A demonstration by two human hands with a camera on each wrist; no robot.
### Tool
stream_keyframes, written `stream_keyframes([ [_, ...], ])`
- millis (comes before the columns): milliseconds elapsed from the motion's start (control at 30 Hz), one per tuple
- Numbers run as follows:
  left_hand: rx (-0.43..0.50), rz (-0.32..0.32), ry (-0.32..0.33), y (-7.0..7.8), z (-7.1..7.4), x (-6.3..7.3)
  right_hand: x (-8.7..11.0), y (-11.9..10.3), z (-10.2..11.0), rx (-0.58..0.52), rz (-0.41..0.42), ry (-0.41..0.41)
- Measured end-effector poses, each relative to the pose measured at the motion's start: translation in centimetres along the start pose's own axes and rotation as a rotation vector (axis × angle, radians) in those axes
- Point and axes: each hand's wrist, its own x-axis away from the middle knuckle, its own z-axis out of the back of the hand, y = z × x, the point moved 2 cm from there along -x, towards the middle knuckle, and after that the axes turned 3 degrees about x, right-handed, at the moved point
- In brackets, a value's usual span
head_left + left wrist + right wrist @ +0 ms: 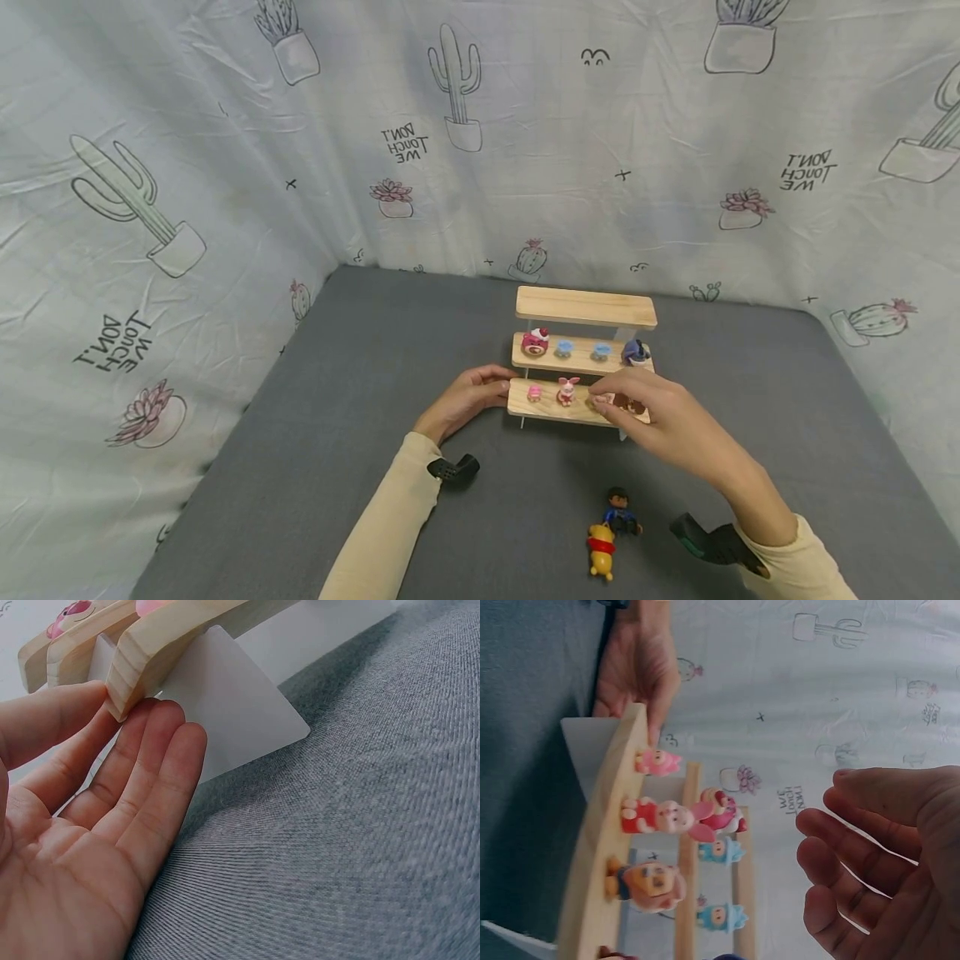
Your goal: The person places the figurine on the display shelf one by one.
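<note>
A three-tier wooden display shelf [587,307] with pale side panels stands on the grey cloth. My left hand [468,400] pinches the left end of its lowest board [150,656], thumb at the edge and fingers beneath. Along that board stand a small pink figure [658,761], a pink piglet figure [664,815], a lion figure [654,883] and a brown figure [636,407]. In the head view my right hand [667,417] overlaps the lion. The right wrist view shows this hand's fingers [821,859] loosely bent, apart from the figures and holding nothing.
On the middle board are a pink bear figure [535,342], two blue-hatted figures [602,352] and a blue donkey figure [635,353]. Nearer me lie a yellow bear figure [601,550] in red and a toy person [620,512] in blue. A cactus-print curtain [480,225] hangs behind.
</note>
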Motion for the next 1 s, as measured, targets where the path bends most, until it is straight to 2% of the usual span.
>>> stream_keyframes([
  [233, 0.008, -0.011, 0.003, 0.1, 0.1, 0.0, 1.5, 0.5, -0.7, -0.041, -0.006, -0.028],
  [333, 0.004, -0.004, 0.003, 0.0, 0.0, 0.0, 2.3, 0.8, -1.0, -0.074, -0.055, -0.064],
  [467, 0.005, -0.002, 0.000, 0.0, 0.0, 0.0, 3.3, 1.5, -1.5, -0.107, -0.173, -0.140],
  [567, 0.008, -0.005, -0.003, -0.1, 0.0, -0.1, 4.0, 2.1, -1.9, -0.120, -0.231, -0.184],
  [1000, 0.007, -0.007, 0.009, 0.1, -0.2, 0.1, 6.4, 3.8, -3.8, -0.204, -0.308, -0.276],
])
